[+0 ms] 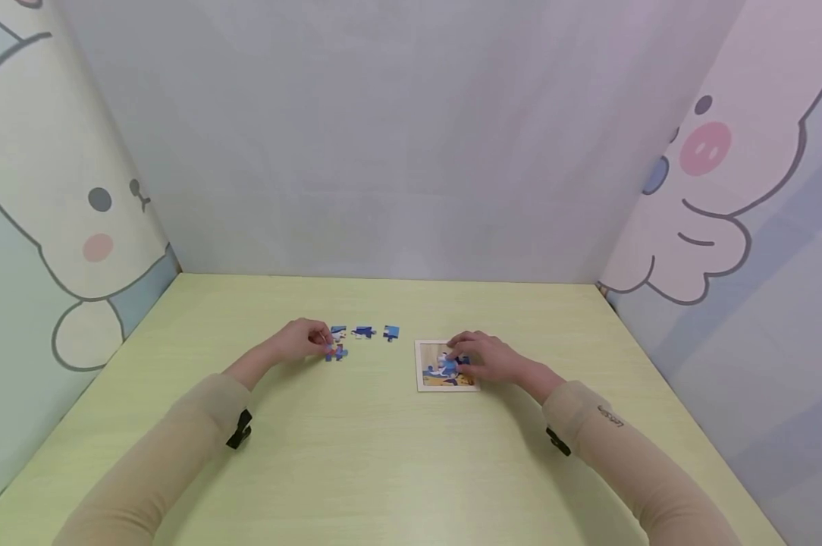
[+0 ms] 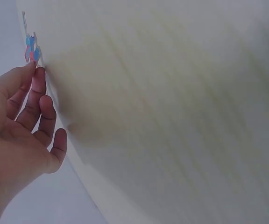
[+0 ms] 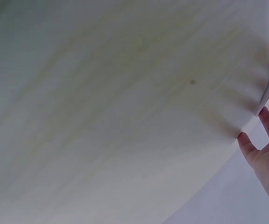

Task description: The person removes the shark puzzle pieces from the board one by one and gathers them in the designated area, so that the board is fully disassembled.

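At the left of the table, my left hand [image 1: 303,339] pinches a red and blue jigsaw piece [image 2: 31,46] between thumb and fingertips, its other fingers loosely bent. In the head view this jigsaw piece [image 1: 337,352] lies low over the tabletop. My right hand [image 1: 487,356] rests over the right side of a square puzzle board [image 1: 419,368] with a pale rim. Its fingers [image 3: 268,122] are spread, some touching the board's edge and the table. Blue and yellow pieces [image 1: 445,368] fill the board's lower part; the right hand hides some of them.
Several loose jigsaw pieces lie in a row behind the left hand and toward the board, among them a dark blue one [image 1: 365,332] and a light blue one [image 1: 391,332]. The pale yellow table [image 1: 370,455] ends at a grey backdrop [image 1: 384,152], with cartoon-printed cloth on both sides.
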{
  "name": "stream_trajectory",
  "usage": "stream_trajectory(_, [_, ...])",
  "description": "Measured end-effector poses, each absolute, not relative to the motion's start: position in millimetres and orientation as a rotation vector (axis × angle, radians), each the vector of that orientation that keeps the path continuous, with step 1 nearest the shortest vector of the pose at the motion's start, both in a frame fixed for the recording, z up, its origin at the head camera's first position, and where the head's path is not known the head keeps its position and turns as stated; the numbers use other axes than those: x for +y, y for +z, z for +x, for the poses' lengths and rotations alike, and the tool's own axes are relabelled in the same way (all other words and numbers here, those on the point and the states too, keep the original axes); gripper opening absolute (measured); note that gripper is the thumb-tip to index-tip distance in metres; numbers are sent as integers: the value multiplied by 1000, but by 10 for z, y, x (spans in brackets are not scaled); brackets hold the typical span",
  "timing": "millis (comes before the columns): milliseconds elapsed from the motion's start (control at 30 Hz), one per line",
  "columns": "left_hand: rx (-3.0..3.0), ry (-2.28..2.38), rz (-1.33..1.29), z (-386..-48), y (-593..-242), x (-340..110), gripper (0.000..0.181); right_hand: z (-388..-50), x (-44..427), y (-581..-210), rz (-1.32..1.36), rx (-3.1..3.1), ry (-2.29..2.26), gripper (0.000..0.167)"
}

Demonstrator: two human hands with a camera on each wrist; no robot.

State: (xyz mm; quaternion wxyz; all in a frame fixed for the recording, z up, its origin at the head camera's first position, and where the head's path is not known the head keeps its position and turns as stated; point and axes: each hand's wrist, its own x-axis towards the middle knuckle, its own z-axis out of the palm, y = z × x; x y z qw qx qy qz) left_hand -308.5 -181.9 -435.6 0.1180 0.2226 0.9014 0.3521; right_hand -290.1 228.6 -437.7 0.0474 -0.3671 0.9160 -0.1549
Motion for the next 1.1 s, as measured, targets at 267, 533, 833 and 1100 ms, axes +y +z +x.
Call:
stream_trajectory(267, [2667, 998, 642, -3076, -4295, -1781, 11, -2930, 2318, -4371, -1172, 2770, -420, 26])
stream_trajectory(533, [2655, 1065, 734, -3098, -4163, -1556, 16, -2986, 2358, -4365, -1149, 2724, -400, 33])
stream_trajectory(833, [2670, 1041, 821, -3053, -4066, -1117, 18, -3007, 2373, -4395, -1171, 2731, -392, 39])
stream_trajectory(1100, [2682, 1010, 876, -2985, -4007, -742, 14, -2992, 2380, -4416, -1087, 2751, -498, 36])
